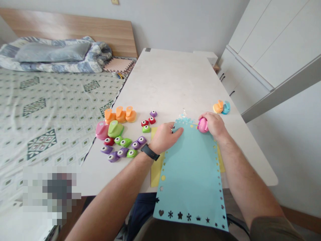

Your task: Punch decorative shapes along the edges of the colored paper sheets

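A light blue sheet of paper (192, 167) stretches from the table over its near edge, with small shapes cut along its borders. My left hand (165, 136) pinches its far left corner, thumb on top. At the far right corner my right hand (212, 124) grips a pink craft punch (203, 125), which sits over the paper's edge. Yellow paper (155, 172) lies beneath the blue sheet. Tiny blue and white paper cutouts (185, 117) are scattered just beyond its far edge.
Left on the white table (175, 77) stand several small punches (122, 152), orange punches (120, 114), a green punch (115, 129) and a larger pink punch (102, 130). An orange punch (218, 106) and a blue one (226, 107) sit right. A bed (62, 97) adjoins the left side.
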Available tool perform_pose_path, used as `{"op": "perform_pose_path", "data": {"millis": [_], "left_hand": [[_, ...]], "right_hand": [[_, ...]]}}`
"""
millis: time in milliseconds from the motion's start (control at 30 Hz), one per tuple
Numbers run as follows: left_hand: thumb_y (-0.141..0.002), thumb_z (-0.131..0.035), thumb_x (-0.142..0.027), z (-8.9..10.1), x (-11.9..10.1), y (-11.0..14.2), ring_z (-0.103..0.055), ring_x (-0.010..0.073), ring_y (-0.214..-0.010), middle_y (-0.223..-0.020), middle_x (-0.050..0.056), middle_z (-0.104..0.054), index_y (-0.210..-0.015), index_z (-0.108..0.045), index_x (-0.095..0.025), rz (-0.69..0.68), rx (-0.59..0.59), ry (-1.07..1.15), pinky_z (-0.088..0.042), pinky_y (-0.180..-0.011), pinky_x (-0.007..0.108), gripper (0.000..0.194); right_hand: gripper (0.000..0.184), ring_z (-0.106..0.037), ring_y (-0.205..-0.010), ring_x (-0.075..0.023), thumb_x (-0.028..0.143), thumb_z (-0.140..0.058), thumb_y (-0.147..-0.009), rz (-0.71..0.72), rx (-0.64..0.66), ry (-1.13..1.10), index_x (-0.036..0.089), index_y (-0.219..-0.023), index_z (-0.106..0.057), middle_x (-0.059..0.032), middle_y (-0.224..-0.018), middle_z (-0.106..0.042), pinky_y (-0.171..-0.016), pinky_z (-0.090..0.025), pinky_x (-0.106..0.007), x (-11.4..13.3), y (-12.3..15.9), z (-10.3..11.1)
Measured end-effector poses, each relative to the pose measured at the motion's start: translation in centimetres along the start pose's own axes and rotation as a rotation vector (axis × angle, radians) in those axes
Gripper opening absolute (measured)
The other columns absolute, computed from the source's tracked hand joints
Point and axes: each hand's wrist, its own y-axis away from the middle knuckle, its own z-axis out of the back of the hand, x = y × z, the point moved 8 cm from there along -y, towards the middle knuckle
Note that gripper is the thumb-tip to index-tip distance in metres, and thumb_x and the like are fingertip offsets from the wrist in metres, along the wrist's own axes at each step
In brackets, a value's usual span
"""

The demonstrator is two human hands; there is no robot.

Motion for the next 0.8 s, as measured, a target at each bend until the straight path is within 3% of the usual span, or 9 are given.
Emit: {"op": "perform_pose_path", "data": {"millis": [567, 800], "left_hand": [[-0.089, -0.057, -0.046, -0.1, -0.1, -0.1, -0.039, 0.0109, -0.058, -0.062, -0.003, -0.042, -0.063, -0.050, -0.018, -0.004, -0.003, 0.003, -0.026, -0.052, 0.025, 0.039], [-0.089, -0.056, -0.045, 0.0, -0.1, 0.0, -0.038, 0.0106, -0.058, -0.062, -0.004, -0.040, -0.062, -0.045, -0.019, -0.004, -0.002, 0.002, -0.026, -0.053, 0.026, 0.039]], "right_hand": [[0.032, -0.062, -0.079, -0.0200, 0.034, -0.046, -0.090, -0.020, 0.101, 0.020, 0.024, -0.079, -0.075, 0.0004, -0.076, -0.071, -0.072, -0.041, -0.031, 2.0, 1.3, -0.8], [0.032, -0.061, -0.075, -0.0205, 0.034, -0.047, -0.089, -0.024, 0.071, 0.004, 0.024, -0.079, -0.075, -0.0003, -0.073, -0.071, -0.068, -0.041, -0.031, 2.2, 1.4, -0.6]]}}
